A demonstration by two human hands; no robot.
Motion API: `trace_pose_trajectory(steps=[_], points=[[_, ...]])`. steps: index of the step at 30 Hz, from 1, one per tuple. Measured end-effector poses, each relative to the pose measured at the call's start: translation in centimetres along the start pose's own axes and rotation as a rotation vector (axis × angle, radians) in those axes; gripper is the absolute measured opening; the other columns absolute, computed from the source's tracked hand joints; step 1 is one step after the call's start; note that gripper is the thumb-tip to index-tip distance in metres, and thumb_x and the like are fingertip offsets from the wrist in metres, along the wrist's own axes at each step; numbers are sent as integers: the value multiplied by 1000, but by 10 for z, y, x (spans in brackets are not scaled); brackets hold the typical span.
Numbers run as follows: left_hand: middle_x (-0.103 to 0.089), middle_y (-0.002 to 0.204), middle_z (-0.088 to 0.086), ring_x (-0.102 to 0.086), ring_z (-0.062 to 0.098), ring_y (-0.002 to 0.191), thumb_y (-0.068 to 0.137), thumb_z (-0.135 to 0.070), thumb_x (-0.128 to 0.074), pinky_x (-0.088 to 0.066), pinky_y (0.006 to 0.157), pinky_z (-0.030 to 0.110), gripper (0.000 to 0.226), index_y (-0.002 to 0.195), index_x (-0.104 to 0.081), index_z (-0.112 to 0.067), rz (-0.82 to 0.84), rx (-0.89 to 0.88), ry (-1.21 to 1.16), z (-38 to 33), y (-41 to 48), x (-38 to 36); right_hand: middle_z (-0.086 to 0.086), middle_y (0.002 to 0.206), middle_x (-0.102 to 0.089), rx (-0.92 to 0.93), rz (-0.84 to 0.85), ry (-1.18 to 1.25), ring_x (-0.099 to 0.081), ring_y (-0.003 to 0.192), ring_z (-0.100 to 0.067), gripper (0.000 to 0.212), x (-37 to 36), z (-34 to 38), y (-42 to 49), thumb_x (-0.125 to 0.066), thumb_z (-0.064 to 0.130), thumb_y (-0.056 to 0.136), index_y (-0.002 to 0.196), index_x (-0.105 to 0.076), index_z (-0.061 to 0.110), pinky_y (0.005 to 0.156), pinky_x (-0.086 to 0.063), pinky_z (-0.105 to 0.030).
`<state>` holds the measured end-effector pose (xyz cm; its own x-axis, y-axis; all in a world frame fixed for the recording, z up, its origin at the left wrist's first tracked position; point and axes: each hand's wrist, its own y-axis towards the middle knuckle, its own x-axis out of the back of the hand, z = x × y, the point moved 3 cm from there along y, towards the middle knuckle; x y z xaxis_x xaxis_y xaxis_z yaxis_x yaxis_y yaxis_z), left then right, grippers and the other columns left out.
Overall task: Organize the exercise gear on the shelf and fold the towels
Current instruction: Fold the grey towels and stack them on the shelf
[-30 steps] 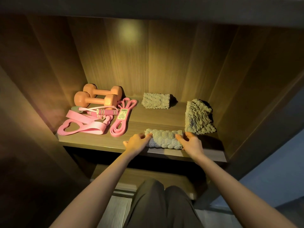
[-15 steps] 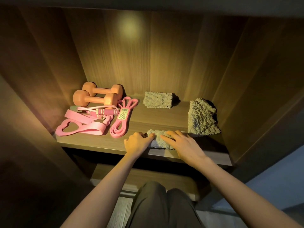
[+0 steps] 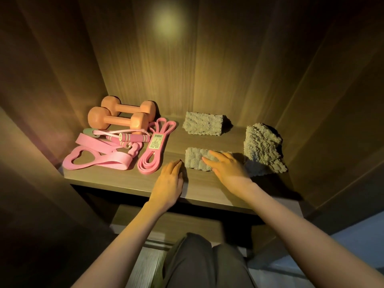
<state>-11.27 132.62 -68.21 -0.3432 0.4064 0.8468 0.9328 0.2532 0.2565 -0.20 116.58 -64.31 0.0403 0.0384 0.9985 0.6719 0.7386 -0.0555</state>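
On the wooden shelf (image 3: 124,181), in the head view, two orange dumbbells (image 3: 118,119) lie side by side at the back left. Flat pink bands (image 3: 97,159), a jump rope (image 3: 133,138) and a labelled pink loop (image 3: 155,146) lie in front of them. A folded back towel (image 3: 202,123) sits toward the rear. A rumpled towel (image 3: 262,148) lies by the right wall. The front towel (image 3: 195,163) lies folded between them, nearer the edge. The right hand (image 3: 226,169) rests on it, its fingers (image 3: 212,157) straight and flat, gripping nothing. The left hand (image 3: 169,179) lies palm down on the shelf just left of that towel, its fingers (image 3: 175,166) straight.
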Motion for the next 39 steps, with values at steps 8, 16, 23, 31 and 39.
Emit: trace_pose_trajectory(steps=[8,16,23,31,39], points=[[-38,150,6,-32,24,141,95,-38,-19,-26,116,42,59,144,-41,-14,-26,-17,225,-5,0,-12,1,160,-17,-12,-136,79,-21,142,-28,83,3,-5,58,-36,-18,88,151,-24,34,106,-36,-41],[-37,151,4,-29,23,142,95,-39,-20,-25,116,41,58,144,-40,-17,-11,-24,235,-2,0,-14,5,161,-12,-33,-94,131,-17,144,-26,89,4,-12,88,-33,-22,85,150,-23,37,111,-33,-43],[-39,149,4,-31,24,141,97,-39,-21,-28,115,42,55,143,-41,-18,2,-25,213,1,1,-13,8,161,-2,-66,6,134,-6,147,-24,82,8,-10,94,-36,-13,90,152,-13,36,116,-24,-45],[-37,150,3,-29,22,142,94,-45,-18,-23,116,38,60,143,-41,-18,13,16,179,0,4,-12,4,154,-33,-5,-284,164,-26,141,-19,61,35,-12,60,-43,1,95,149,-31,27,119,-8,-51],[-36,151,2,-26,22,143,87,-52,-11,-19,117,37,72,143,-41,-19,37,64,135,-4,5,-9,-5,150,-32,-377,-388,215,-26,134,-30,50,11,-58,-24,-58,18,91,139,-45,21,107,-32,-46]])
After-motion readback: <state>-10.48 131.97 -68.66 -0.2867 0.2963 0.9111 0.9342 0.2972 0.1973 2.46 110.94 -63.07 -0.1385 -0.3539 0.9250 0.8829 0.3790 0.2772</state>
